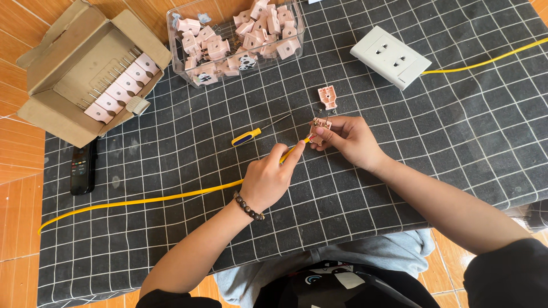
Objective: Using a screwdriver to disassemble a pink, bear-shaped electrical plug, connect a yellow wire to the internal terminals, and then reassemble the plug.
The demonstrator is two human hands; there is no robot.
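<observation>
Left hand [268,177] pinches the yellow cable [142,201] end. Right hand [348,138] grips a pink plug half [321,124], fingers closed; screwdriver [251,136] lies nearby

Both forearms reach forward — left hand [267,178] and right hand [349,138] pinched shut.

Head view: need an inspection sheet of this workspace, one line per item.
Surface: dark checked mat on an orange tiled floor.
Job's things: small pink plug body, yellow cable led up to it.
Clutter: screwdriver, pink cover, clear tub of pink parts, cardboard box of plugs, remote.
Grippers: left hand pinches the cable end; right hand holds the plug body.
Cables: second yellow cable runs to a white socket.
Surroundings: nothing seen.
</observation>
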